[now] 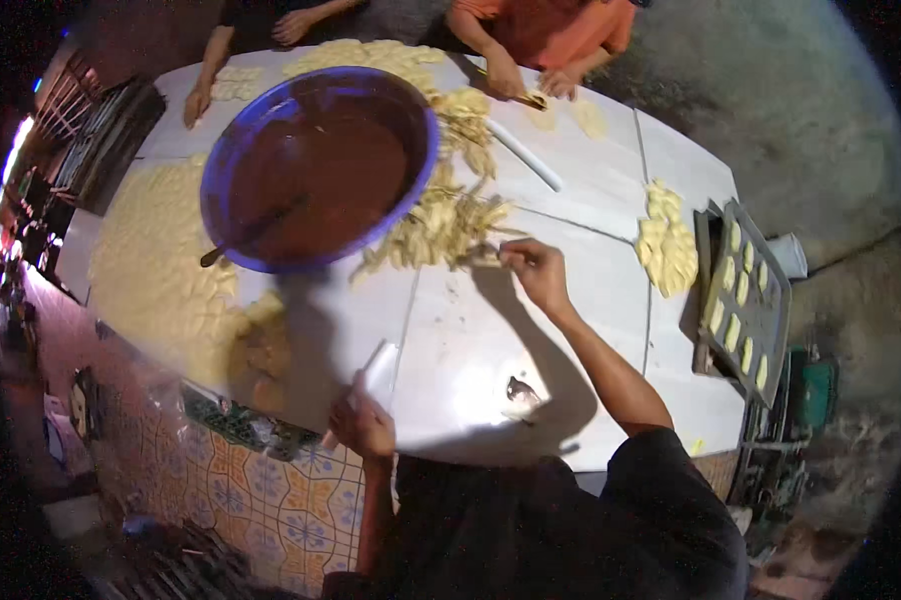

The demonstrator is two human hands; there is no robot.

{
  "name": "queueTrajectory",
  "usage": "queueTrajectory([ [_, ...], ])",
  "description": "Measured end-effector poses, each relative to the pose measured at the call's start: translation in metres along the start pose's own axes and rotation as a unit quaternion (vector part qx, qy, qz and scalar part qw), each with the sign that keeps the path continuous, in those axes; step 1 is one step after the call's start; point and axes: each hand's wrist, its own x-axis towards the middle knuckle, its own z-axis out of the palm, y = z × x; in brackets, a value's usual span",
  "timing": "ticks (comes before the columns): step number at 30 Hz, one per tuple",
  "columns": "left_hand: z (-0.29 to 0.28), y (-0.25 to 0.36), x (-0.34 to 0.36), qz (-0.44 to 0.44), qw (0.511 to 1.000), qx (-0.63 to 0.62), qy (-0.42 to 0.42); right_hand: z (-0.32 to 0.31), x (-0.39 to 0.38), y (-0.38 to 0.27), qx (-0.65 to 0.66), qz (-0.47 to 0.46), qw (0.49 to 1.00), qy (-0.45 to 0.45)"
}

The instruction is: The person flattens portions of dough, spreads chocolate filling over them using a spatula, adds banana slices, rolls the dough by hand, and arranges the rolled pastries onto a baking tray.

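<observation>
Place: a small food workshop by the look of it, probably for pastry.
Table [601, 190]: broad, white, shared with co-workers [561, 30], spread with many pale dough-like pieces [156, 235] and a heap of yellowish strips [431, 228].
Basin [429, 125]: large, blue, holding a brown mass [321, 165] (far more than one household's helping).
Tray [771, 320]: dark, lined with small shaped pieces [743, 288].
Floor [296, 500]: patterned tiles beside a rough grey surface [751, 90].

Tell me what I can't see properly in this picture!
All in the head view:
- The inside bottom of the blue bowl: the brown mix covers it.
- What the right hand may be pinching: too small, and the fingers cover it.
- The lower part of the white thing: hidden by the left hand.
- The orange-shirted co-worker's head: cut off by the top edge.
</observation>
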Motion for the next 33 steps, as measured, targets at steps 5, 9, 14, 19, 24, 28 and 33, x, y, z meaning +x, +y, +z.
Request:
queueTrajectory([
  [5,-0.042,0.092,0.044,0.093,0.987,-0.133,0.008,-0.038,-0.089,0.036,0.054,0.030,0.998,-0.006],
  [9,-0.044,0.159,0.043,0.147,0.945,-0.282,-0.073,0.010,-0.084,0.010,0.161,0.099,0.980,0.061],
  [14,-0.019,0.154,0.033,0.107,0.933,-0.342,-0.042,0.048,-0.046,-0.023,0.384,0.096,0.917,0.045],
  [19,-0.015,0.153,0.032,0.164,0.914,-0.349,-0.126,-0.048,-0.113,0.017,-0.009,-0.032,0.999,0.029],
  [24,0.016,0.178,0.051,0.314,0.903,-0.265,-0.129,-0.048,-0.177,0.027,0.009,0.020,1.000,-0.017],
  [28,0.043,0.195,0.072,0.381,0.910,-0.118,-0.112,-0.027,-0.180,0.064,-0.077,-0.095,0.992,-0.030],
  [33,0.040,0.193,0.069,0.287,0.954,-0.079,0.031,-0.033,-0.189,0.075,-0.112,-0.088,0.990,-0.005],
])
